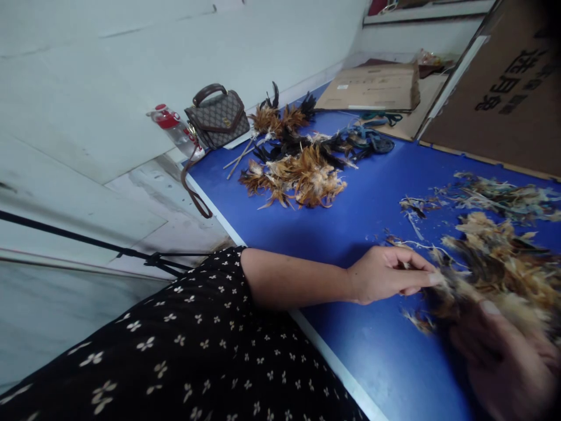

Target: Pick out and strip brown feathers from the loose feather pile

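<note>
My left hand (388,275) reaches across the blue table (372,204), its fingertips pinching the end of a bunch of brown and tan feathers (486,280). My right hand (504,356) is blurred at the lower right, its thumb over the same bunch from below. A thin white string (416,244) trails from the bunch. Loose feather scraps (495,196) lie beyond it.
A pile of finished feather dusters (298,169) with thin sticks lies mid-table. A brown handbag (218,117) and a red-capped bottle (173,126) sit at the table's far left corner. Flat cardboard (372,88) and a large cardboard box (504,93) stand at the back right.
</note>
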The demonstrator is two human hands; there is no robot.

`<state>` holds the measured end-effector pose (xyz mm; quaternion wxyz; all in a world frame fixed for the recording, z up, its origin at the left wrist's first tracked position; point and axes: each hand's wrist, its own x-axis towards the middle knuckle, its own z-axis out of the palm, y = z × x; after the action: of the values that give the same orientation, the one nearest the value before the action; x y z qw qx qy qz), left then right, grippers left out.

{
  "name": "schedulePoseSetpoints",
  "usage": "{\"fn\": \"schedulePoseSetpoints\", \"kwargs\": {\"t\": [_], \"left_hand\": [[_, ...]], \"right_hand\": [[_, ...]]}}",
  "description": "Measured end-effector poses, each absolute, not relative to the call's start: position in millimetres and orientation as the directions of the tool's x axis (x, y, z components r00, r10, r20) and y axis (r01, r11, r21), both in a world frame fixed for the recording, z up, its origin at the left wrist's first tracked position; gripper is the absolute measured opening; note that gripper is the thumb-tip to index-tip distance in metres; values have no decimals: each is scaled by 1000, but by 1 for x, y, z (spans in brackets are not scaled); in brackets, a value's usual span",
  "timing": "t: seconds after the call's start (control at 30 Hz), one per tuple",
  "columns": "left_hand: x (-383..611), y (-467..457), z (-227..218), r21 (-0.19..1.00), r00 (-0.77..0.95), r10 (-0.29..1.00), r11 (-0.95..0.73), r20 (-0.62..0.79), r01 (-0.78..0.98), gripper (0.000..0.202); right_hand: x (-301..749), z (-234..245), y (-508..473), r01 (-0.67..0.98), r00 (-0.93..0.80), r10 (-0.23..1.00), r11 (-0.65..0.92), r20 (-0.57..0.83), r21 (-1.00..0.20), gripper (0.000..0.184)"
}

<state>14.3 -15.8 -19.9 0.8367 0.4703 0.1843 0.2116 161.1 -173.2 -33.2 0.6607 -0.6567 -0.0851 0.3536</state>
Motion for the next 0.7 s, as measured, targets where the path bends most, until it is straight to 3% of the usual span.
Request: {"fn": "schedulePoseSetpoints", "kwargs": {"t": [0.17, 0.27, 0.43, 0.57, 0.7], "left_hand": [[7, -17, -14, 913, 880, 468, 388, -77, -126, 47], [7, -16, -15, 896, 905, 424, 418, -47, -149, 42], [17, -14, -27, 782, 912, 408, 584, -52, -217, 38], [22, -14, -27, 736, 891, 448, 628, -77, -252, 29], [20, -15, -18, 789, 907, 391, 603, -159, -121, 38]], "right_hand": [[147, -25, -175, -454, 645, 589, -217, -487, -864, 64], [143, -20, -174, -363, 675, 637, -152, -372, -919, 68], [139, -18, -170, -194, 776, 607, -31, -173, -980, 60], [141, -27, -167, -149, 799, 592, 30, -102, -988, 56], [143, -29, -167, -126, 798, 595, 14, -93, -992, 55]]}}
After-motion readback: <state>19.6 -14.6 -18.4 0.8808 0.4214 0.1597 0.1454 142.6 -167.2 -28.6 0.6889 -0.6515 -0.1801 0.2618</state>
